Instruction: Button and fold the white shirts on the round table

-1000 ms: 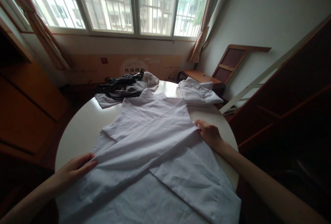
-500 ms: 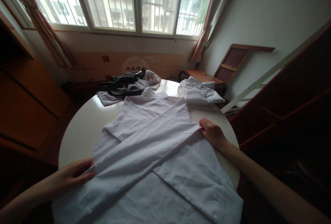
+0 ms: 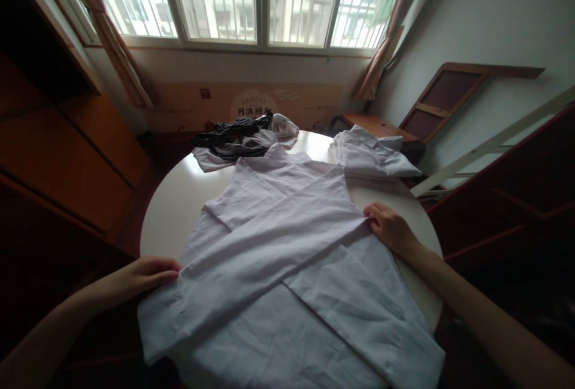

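Head view, left to right across the white shirt (image 3: 278, 269) spread on the round table (image 3: 175, 197): the left hand (image 3: 135, 278) pinches its near-left edge, and the right hand (image 3: 390, 227) presses curled fingers on the fold's right end. One sleeve looks folded across; the body still seems unfolded.

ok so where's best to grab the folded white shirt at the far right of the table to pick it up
Probably by the near long edge of the folded white shirt, coming from the near right side. It lies flat in a stacked bundle by the table rim, so sliding fingers under that edge should lift all layers together.
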`<state>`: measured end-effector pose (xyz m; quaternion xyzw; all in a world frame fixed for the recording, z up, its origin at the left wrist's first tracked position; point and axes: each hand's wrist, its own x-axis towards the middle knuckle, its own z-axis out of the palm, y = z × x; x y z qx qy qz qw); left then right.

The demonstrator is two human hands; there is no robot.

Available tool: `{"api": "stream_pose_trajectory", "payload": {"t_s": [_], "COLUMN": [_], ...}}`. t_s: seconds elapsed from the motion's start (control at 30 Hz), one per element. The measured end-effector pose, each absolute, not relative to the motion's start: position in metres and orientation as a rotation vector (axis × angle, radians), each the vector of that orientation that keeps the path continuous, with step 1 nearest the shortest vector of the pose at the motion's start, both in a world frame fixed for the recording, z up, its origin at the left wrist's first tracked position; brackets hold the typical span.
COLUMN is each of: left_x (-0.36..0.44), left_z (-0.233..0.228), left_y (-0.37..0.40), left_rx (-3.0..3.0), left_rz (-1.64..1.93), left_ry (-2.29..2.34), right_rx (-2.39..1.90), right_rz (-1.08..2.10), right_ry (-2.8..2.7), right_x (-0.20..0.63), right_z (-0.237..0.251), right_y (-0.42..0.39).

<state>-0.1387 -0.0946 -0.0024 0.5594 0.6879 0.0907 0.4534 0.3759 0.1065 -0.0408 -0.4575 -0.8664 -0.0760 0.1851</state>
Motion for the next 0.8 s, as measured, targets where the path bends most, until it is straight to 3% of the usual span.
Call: {"api": "stream_pose_trajectory", "payload": {"t_s": [0.1, 0.33, 0.5, 0.6, 0.7, 0.8], "left_x": [-0.145, -0.141, -0.140, -0.139, -0.136, -0.132], "left_z": [-0.012, -0.019, -0.020, -0.021, -0.019, -0.014], "left_y": [-0.096, -0.101, -0.100, -0.100, -0.100, -0.098], "left_rx": [1.318, 1.388, 1.404, 1.460, 1.518, 1.513], "left_rz": [0.245, 0.260, 0.249, 0.226, 0.219, 0.232], "left_ry": [1.523, 1.604, 1.607, 1.650, 1.691, 1.704], "right_rx": [-1.270, -1.272, -0.956, -1.036, -1.157, -0.991], "right_rz": [-0.205, -0.328, -0.465, -0.480, -0.390, -0.102], "right_ry": [-2.414, -2.270, -2.450, -2.473, -2.473, -2.510], "right_x": [0.377, 0.372, 0.368, 0.367, 0.352, 0.313], "right_z": [-0.043, -0.044, -0.035, -0.028, -0.014, 0.008], "right_y": [0.107, 0.101, 0.088, 0.085, 0.074, 0.046]}}
